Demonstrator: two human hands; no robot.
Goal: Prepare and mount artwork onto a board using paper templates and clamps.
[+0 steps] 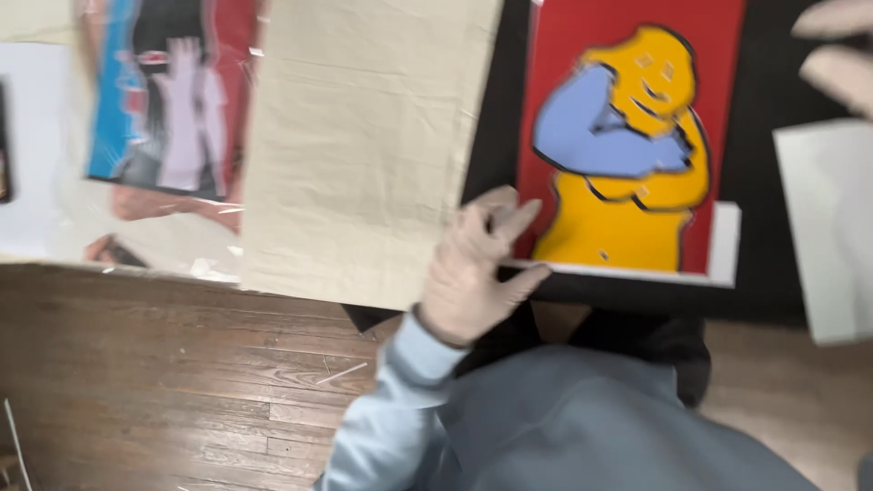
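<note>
The gloved left hand (473,273) pinches the lower right corner of a raw beige canvas panel (364,145), stiff, light and best held by its edges, while the right hand (841,55), blurred at two o'clock, looks open.

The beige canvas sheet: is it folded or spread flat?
Spread flat: the beige canvas sheet shows one broad face, held by the gloved left hand.
</note>
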